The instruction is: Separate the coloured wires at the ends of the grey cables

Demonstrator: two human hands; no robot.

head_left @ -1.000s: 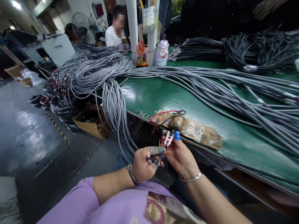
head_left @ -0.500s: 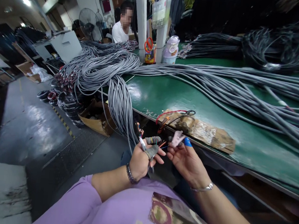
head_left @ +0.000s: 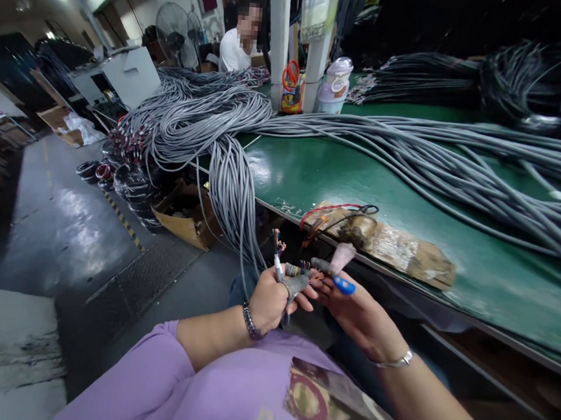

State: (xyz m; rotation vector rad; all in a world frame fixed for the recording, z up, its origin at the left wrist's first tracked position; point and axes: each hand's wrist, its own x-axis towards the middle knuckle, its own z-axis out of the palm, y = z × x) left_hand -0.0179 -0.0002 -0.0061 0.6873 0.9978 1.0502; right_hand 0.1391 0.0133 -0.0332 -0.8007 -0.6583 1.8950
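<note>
In the head view my left hand [head_left: 273, 297], two fingers in grey covers, is closed around a grey cable. A white-wrapped section [head_left: 278, 268] with a tuft of bare-ended coloured wires [head_left: 278, 240] sticks up from the fist. More thin coloured wires [head_left: 309, 268] fan out between the two hands. My right hand [head_left: 350, 306], with blue tape on one digit and a grey cover on another, is pinched on these thin wires, touching the left fingertips. A pale pink, blurred scrap [head_left: 342, 257] stands up at the right fingers; I cannot tell its material.
Grey cables [head_left: 411, 149] run along the green table [head_left: 293, 172] and hang off its left end [head_left: 233, 193]. On the front edge lies a taped cardboard strip [head_left: 398, 248] with red and black leads. A cardboard box [head_left: 183, 212] sits below. Farther back, a person [head_left: 238, 45] works beside a fan.
My right hand has closed in on the left and now pinches the thin wires, which were spread in the gap before. The view has shifted slightly.
</note>
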